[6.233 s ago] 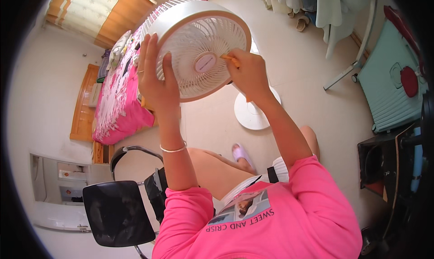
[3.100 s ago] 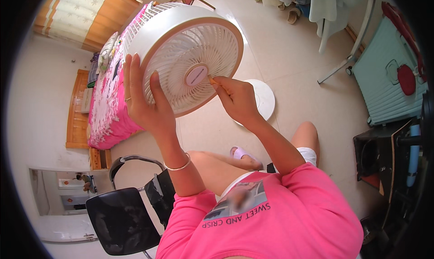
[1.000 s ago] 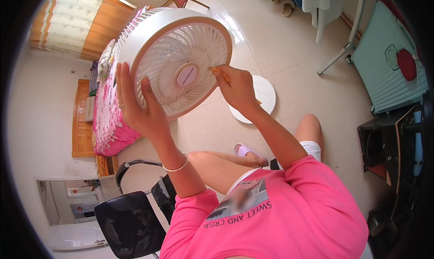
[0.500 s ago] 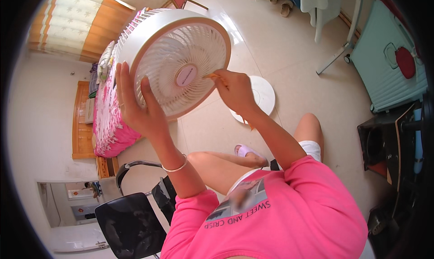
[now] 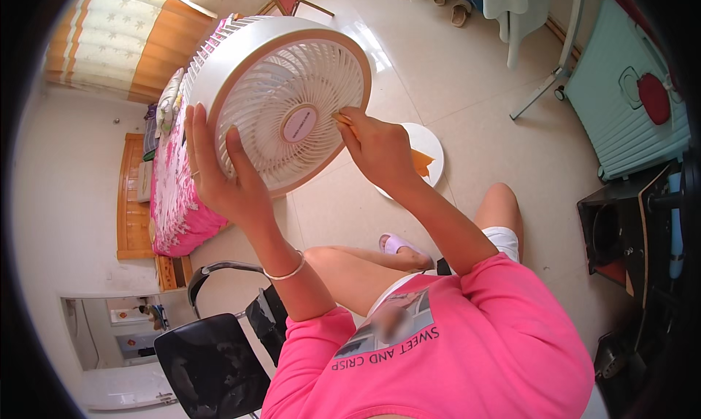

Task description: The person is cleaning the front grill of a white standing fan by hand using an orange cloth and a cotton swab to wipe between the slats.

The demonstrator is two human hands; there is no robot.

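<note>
A round white fan (image 5: 299, 123) with a spiral grille and a rose-gold ring is tilted up in front of me. My left hand (image 5: 232, 172) holds its lower left rim, the long fingers along the outer side and the thumb over the front ring. Right of the fan's hub, my right hand (image 5: 378, 150) pinches an orange cloth (image 5: 421, 162) and presses a fold of it to the grille. The cloth's loose end hangs out below the hand. The fan's round white base (image 5: 423, 136) is partly hidden behind that hand.
A black chair (image 5: 212, 364) stands at lower left, near a bed with a pink cover (image 5: 179, 207). On the right are a mint-green suitcase (image 5: 621, 105) and a black cabinet (image 5: 621, 233). Clothes (image 5: 511, 10) hang at the top right above the tiled floor.
My right hand shifts slightly at the grille, and more of the orange cloth's loose end shows, swung out to the right. My left hand stays on the rim.
</note>
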